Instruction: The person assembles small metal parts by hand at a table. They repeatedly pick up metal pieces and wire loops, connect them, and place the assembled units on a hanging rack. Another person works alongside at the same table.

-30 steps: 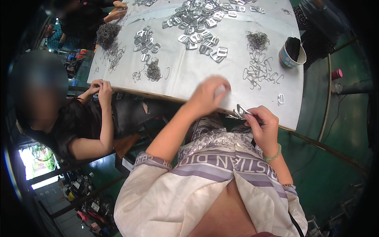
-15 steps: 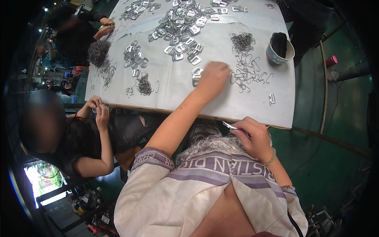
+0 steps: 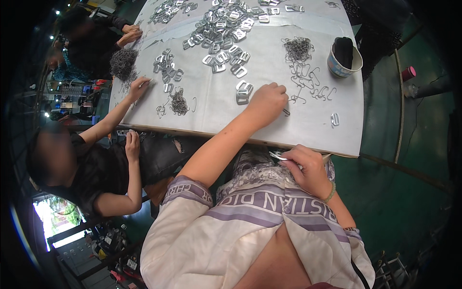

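Note:
My left hand [image 3: 269,103] reaches over the table with its fingers closed. A bent wire hook [image 3: 287,112] shows at its fingertips, partly hidden under them. Just left of this hand lie a few silver metal buckles [image 3: 243,92]. Loose wire hooks [image 3: 313,86] are scattered to its right, below a tangled heap of hooks [image 3: 298,49]. At the table's front edge, my right hand [image 3: 308,167] pinches a silver buckle [image 3: 278,156] between thumb and fingers. One more buckle [image 3: 335,119] rests by itself near the right side.
A large pile of buckles [image 3: 224,31] covers the far middle of the white table [image 3: 202,113]. A paper tub [image 3: 340,71] with a black item stands at right. On the left are smaller piles and two co-workers; the nearer one's hand [image 3: 140,87] rests on the table.
My left hand has drawn slightly back from the loose hooks, and a hook now shows at its fingertips. My right hand has barely moved. The nearer co-worker has reached onto the table.

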`<state>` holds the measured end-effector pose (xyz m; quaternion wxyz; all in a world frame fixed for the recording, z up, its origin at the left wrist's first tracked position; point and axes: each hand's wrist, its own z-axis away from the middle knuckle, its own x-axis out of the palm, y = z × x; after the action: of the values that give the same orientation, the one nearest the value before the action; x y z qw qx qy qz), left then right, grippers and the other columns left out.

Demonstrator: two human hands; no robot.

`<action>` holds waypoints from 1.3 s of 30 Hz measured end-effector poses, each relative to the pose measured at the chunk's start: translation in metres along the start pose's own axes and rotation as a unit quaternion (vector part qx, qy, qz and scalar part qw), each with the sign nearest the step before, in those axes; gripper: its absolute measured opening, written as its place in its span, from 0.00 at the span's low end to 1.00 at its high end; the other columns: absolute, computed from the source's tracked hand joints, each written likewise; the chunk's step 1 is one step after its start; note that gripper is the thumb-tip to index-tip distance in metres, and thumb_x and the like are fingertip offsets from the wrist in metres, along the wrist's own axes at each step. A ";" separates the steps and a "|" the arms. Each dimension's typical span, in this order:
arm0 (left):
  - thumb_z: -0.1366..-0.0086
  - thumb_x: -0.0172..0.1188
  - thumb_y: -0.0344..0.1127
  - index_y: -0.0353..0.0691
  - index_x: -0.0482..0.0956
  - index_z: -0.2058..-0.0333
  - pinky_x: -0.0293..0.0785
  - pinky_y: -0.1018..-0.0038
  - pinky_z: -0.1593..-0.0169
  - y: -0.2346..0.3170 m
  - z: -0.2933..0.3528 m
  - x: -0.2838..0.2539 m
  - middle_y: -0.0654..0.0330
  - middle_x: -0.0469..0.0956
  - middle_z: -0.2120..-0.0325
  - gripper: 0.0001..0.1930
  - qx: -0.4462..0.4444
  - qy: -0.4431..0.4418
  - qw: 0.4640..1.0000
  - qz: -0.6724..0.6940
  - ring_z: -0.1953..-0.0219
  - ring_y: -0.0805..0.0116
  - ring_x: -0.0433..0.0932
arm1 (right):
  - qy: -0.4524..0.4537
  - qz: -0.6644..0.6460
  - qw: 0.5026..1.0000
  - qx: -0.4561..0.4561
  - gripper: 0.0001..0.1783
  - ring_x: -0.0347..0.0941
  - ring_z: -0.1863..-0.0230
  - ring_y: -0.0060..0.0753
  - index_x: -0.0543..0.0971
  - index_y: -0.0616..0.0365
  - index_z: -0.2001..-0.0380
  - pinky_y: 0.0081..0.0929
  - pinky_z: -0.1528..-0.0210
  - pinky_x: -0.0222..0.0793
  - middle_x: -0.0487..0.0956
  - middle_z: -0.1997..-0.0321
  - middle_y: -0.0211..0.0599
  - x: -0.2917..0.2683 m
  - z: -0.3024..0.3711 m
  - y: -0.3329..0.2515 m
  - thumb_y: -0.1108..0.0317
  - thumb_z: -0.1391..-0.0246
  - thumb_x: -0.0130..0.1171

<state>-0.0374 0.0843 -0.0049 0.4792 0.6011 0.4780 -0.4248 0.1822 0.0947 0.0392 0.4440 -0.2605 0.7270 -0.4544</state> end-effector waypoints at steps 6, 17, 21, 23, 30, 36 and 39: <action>0.54 0.62 0.29 0.39 0.79 0.77 0.74 0.68 0.65 0.016 -0.014 0.006 0.60 0.75 0.75 0.04 0.007 -0.036 0.995 -0.090 0.68 0.62 0.76 | 0.022 -0.013 0.999 0.028 0.07 0.74 0.71 0.43 0.79 0.63 0.70 0.32 0.68 0.69 0.76 0.72 0.42 0.000 0.001 -0.002 0.77 0.56 0.64; 0.42 0.59 0.27 0.35 0.76 0.67 0.69 0.77 0.61 0.030 0.056 -0.067 0.62 0.75 0.72 0.04 -0.193 0.027 0.812 0.550 0.68 0.75 0.73 | 0.094 -0.134 0.977 0.135 0.06 0.81 0.69 0.29 0.78 0.71 0.67 0.19 0.68 0.77 0.78 0.70 0.39 0.011 0.004 0.002 0.84 0.50 0.58; 0.41 0.57 0.25 0.36 0.75 0.67 0.67 0.75 0.57 0.056 0.089 -0.075 0.59 0.69 0.64 0.03 -0.105 0.071 0.849 0.512 0.62 0.71 0.69 | 0.085 -0.119 0.981 0.130 0.07 0.81 0.68 0.29 0.78 0.71 0.66 0.19 0.68 0.77 0.78 0.69 0.40 0.015 0.000 -0.004 0.84 0.50 0.57; 0.43 0.58 0.25 0.36 0.76 0.67 0.66 0.75 0.56 0.060 0.098 -0.070 0.57 0.68 0.61 0.05 -0.106 0.082 0.865 0.483 0.60 0.68 0.69 | 0.077 -0.118 0.982 0.125 0.07 0.81 0.68 0.29 0.78 0.70 0.65 0.19 0.67 0.77 0.78 0.69 0.40 0.017 -0.002 -0.008 0.84 0.49 0.57; 0.43 0.56 0.22 0.35 0.74 0.64 0.69 0.74 0.60 0.072 0.105 -0.056 0.56 0.74 0.64 0.07 -0.113 0.170 0.869 0.451 0.64 0.66 0.73 | 0.048 -0.120 0.983 0.127 0.06 0.80 0.69 0.28 0.79 0.70 0.66 0.18 0.68 0.76 0.78 0.69 0.39 0.020 -0.004 -0.014 0.83 0.49 0.57; 0.43 0.55 0.21 0.38 0.73 0.65 0.69 0.71 0.62 0.078 0.118 -0.066 0.58 0.76 0.71 0.08 -0.124 0.196 0.883 0.407 0.69 0.62 0.73 | 0.072 -0.108 0.989 0.074 0.02 0.73 0.76 0.24 0.80 0.66 0.73 0.19 0.72 0.67 0.78 0.74 0.37 0.014 -0.029 0.006 0.79 0.53 0.61; 0.43 0.56 0.21 0.38 0.73 0.66 0.68 0.70 0.60 0.079 0.125 -0.068 0.58 0.76 0.70 0.07 -0.128 0.200 0.883 0.406 0.68 0.61 0.73 | 0.051 0.070 0.996 -0.030 0.10 0.71 0.72 0.33 0.79 0.63 0.66 0.27 0.67 0.66 0.75 0.72 0.39 0.026 -0.076 0.017 0.75 0.55 0.64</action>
<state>0.0212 -0.0564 0.0516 0.5765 0.7482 0.3284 0.0007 0.1031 0.1146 0.0277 0.4292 -0.1988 0.7783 -0.4130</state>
